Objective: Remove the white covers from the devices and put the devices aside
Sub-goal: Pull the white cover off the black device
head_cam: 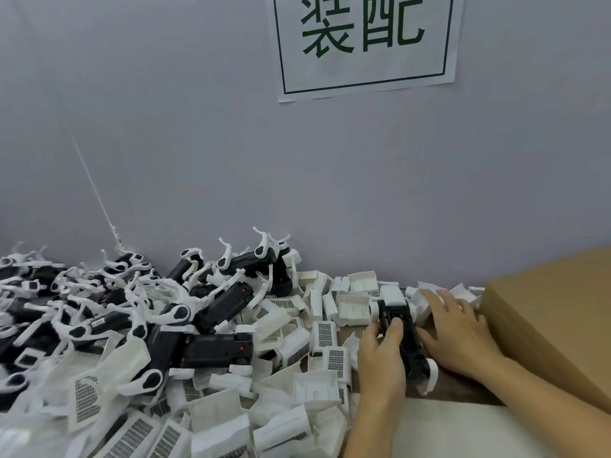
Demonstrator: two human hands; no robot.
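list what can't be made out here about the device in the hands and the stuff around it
All in the head view:
- Device: its middle is hidden by the left hand; whether a white cover remains on it is unclear.
- Right hand: what lies under its flat fingers is hidden.
- Cardboard box: blurred, cut by the right edge, contents unseen.
- Wall sign: top cut off.
- Pile of devices: runs off the left edge.

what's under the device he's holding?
The black device, gripped by the left hand with the right hand open against its side, lies on the brown table. Loose white covers lie behind it. Directly beneath is hidden.
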